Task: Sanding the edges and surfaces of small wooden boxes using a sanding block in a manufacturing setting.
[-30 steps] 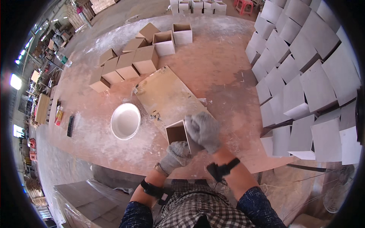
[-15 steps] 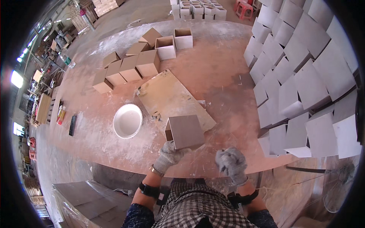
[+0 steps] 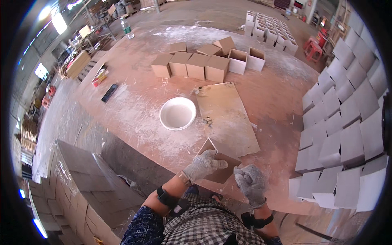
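- Brown square-sided open box sits at the near edge of the dusty reddish-brown counter, tilted; whether it touches the surface cannot be told.
- Left hand, in a grey knitted glove, is closed on the box's left side.
- Right hand, gloved alike, has its fingers curled just beside the box's right corner; whether it touches or holds anything cannot be told.
- With the box so near the edge, a loosened left grip could probably let it drop toward the floor.
- White round bowl stands left of the flat tan board; a wide left-arm swing might tip it.
- Grey stacked boxes rise unevenly on the right; a knock from the right elbow could shift them.
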A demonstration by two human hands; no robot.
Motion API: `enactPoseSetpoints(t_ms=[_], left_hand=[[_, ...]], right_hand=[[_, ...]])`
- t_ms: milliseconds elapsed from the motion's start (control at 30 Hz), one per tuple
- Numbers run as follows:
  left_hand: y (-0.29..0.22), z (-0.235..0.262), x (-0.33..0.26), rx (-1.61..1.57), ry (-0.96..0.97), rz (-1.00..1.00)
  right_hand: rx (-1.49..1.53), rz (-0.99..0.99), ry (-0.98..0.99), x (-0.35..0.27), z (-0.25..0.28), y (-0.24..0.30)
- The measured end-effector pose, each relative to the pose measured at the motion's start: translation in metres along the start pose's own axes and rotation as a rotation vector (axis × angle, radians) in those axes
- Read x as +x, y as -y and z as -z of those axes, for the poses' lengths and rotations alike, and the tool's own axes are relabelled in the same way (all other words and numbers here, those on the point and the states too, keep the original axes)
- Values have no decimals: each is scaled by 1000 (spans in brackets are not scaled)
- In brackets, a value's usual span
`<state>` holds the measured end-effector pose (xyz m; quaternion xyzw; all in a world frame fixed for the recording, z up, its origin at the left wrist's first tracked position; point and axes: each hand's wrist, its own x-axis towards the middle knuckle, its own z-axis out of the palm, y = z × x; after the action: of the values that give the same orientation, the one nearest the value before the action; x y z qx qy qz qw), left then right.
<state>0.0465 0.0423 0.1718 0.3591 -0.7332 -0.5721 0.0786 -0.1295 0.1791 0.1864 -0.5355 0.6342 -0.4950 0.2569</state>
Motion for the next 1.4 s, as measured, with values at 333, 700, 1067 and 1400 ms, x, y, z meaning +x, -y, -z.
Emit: enactPoseSetpoints(t_ms=[333,700,1067,1400], left_hand=[[32,15,48,-424,-92,-179],[54,20,-10,158,83,-315],[92,-13,24,228,-108,-530],[25,23,16,102,-28,-246]], right_hand=[[-325,297,-89,52,-61,-33],[-496,339,-136,51,-70,-30],[-450,244,-241,45,-66,-57],[-437,448,-58,53,-73,8]])
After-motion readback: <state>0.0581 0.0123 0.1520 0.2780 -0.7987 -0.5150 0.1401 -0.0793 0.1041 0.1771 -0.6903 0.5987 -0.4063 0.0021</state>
